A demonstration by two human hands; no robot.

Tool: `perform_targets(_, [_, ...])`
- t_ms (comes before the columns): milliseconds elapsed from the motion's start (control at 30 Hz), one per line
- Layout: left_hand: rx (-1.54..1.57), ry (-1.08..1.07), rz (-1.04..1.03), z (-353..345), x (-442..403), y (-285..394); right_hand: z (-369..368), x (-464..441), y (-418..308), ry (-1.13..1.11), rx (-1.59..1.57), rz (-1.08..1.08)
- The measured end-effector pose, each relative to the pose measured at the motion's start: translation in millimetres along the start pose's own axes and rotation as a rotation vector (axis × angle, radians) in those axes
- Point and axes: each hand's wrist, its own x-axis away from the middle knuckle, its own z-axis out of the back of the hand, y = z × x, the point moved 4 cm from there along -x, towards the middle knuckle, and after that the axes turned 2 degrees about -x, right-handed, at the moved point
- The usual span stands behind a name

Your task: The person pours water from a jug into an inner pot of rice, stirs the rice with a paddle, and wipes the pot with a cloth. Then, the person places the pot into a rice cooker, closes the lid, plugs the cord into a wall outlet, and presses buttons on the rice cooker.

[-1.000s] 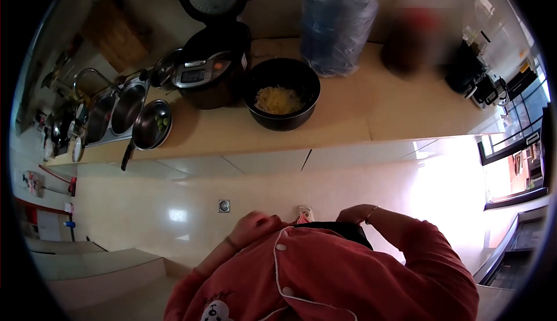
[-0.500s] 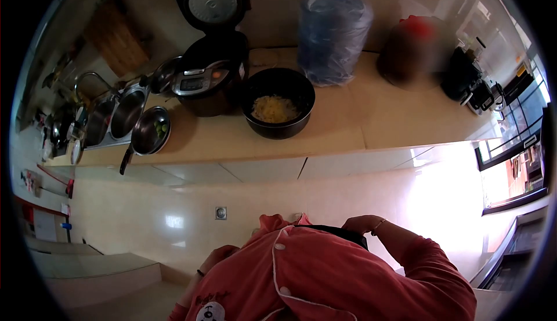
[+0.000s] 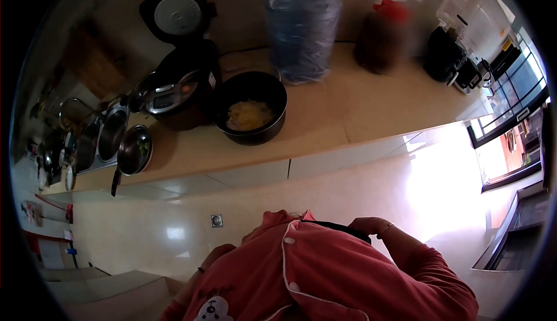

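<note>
My left hand [image 3: 218, 254] hangs low beside the front of my red shirt [image 3: 255, 269], its fingers mostly hidden by the cloth. At my waist on the other side, my right hand [image 3: 366, 226] rests by a piece of black material [image 3: 339, 228]; its fingertips are out of sight. Neither hand touches anything on the counter. A black inner pot [image 3: 250, 135] holding pale yellow food [image 3: 249, 115] stands on the counter. To its left is a rice cooker [image 3: 180, 109] with its lid [image 3: 178, 15] raised.
Along the counter [image 3: 342, 112] stand a large water bottle [image 3: 304, 31] in plastic and a red-topped jar [image 3: 381, 40]. A handled metal pan [image 3: 134, 151] with green pieces sits by the sink [image 3: 113, 134]. Black appliances [image 3: 447, 57] are at the right end.
My view has turned slightly, so the counter and its things appear shifted left and tilted. Both hands stay near my waist.
</note>
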Motion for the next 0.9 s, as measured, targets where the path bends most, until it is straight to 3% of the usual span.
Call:
perform_targets(67, [-0.072, 0.095, 0.019, -2, -12, 19, 0, -5, 24, 0.024, -0.051, -0.082])
perform_targets(133, [-0.127, 0.189, 0.011, -1, -25, 54, -15, -28, 81, 0.002, 0.067, 0.312])
perform_targets(200, [-0.134, 0.225, -0.031, 2, -35, 106, -25, -4, 89, -0.026, -0.022, 0.171])
perform_targets(300, [-0.087, 0.151, -0.167, 1, -67, 157, -66, -17, 144, -0.046, -0.157, 0.360])
perform_targets(333, [-0.048, 0.075, -0.271, -2, -79, 167, -78, -27, 158, -0.055, -0.107, 0.335])
perform_targets(433, [-0.092, -0.069, -0.230, -13, -102, 168, -59, -34, 144, -0.057, -0.004, 0.298])
perform_targets(533, [0.006, -0.032, -0.240, -10, -104, 175, -11, -17, 101, -0.157, -0.114, 0.100])
perform_targets(600, [0.122, 0.012, -0.186, 4, -111, 172, -3, -67, 126, -0.259, 0.182, 0.325])
perform_targets(667, [0.322, 0.312, -0.197, 36, -133, 160, 22, -83, 119, -0.173, 0.033, -0.034])
perform_targets(733, [0.477, 0.441, -0.232, 66, -149, 161, 56, -122, 104, -0.048, 0.311, 0.202])
perform_targets(767, [0.495, 0.511, -0.207, 78, -151, 170, 70, -146, 85, 0.173, 0.701, 0.487])
perform_targets(800, [0.511, 0.582, -0.181, 91, -155, 180, 91, -138, 36, 0.296, 0.740, 0.526])
perform_targets(833, [0.511, 0.635, -0.123, 104, -162, 189, 115, -117, -13, 0.454, 0.361, 0.593])
perform_targets(867, [0.509, 0.687, -0.063, 118, -169, 196, 131, -96, -66, 0.426, -0.057, 0.410])
perform_targets(900, [0.507, 0.684, -0.062, 128, -173, 209, 146, -103, -97, 0.485, -0.244, 0.480])
